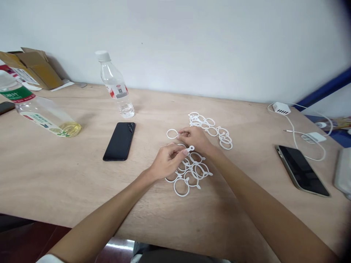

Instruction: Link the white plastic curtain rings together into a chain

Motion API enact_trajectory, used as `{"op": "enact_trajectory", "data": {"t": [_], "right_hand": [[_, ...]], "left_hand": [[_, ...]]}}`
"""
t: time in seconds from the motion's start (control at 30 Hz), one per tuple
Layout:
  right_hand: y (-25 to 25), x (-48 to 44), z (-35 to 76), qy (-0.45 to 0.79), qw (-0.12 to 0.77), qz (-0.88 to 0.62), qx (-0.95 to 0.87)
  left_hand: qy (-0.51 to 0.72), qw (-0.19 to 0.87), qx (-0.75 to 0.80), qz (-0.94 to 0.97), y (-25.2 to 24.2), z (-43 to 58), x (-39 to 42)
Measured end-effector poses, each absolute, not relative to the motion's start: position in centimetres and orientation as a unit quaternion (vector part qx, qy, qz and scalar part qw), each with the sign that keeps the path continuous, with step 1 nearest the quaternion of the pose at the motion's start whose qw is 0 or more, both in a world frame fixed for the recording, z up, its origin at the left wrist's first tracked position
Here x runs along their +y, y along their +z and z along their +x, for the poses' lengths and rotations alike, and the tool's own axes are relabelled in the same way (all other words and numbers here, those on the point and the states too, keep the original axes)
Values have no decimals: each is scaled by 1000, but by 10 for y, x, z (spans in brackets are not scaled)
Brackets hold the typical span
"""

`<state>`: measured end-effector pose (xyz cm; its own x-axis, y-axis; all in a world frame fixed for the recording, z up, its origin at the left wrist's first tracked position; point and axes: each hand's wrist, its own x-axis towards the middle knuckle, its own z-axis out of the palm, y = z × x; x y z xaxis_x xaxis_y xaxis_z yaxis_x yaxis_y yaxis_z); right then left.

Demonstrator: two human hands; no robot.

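Observation:
My right hand point(195, 138) pinches the tab end of a thin white plastic ring point(172, 138), whose loop points to the left. Just nearer to me, my left hand point(168, 160) is closed on another white ring by its tab point(190, 148); the small eyelet sticks out past the thumb, and the fingers hide most of the rest. Beneath and beside my left hand lies a loose heap of white rings with tabs point(181, 187), several overlapping. A second group of similar rings point(225, 142) spreads out beyond my right hand.
Left of my hands lies a black phone point(120, 141), with a clear bottle point(116, 86) behind it. A bottle with yellow liquid point(46, 113) and a cardboard box point(41, 71) are farther left. At right are another phone point(301, 170), a white charger point(281, 108) and cables.

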<state>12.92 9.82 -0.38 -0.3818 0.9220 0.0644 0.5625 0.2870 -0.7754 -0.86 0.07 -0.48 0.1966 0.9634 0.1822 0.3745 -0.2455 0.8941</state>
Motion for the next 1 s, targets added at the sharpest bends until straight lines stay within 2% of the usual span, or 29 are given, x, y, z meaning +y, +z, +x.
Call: {"op": "enact_trajectory", "data": {"t": [0.2, 0.3, 0.43, 0.53, 0.77, 1.0], "right_hand": [[-1, 80, 153, 369, 412, -493, -672], [4, 56, 169, 304, 456, -492, -677], [6, 24, 179, 201, 452, -464, -735], [4, 13, 176, 183, 458, -422, -761], [2, 8, 163, 229, 472, -380, -762], [-3, 2, 159, 283, 480, -420, -716]], "left_hand": [[333, 255, 549, 723, -3, -5, -4], [294, 218, 574, 733, -2, -4, -6], [326, 233, 573, 715, -2, -5, -5], [347, 273, 563, 698, -2, -7, -4], [326, 276, 573, 699, -2, -5, -2], [330, 270, 562, 709, -4, -5, -1]]}}
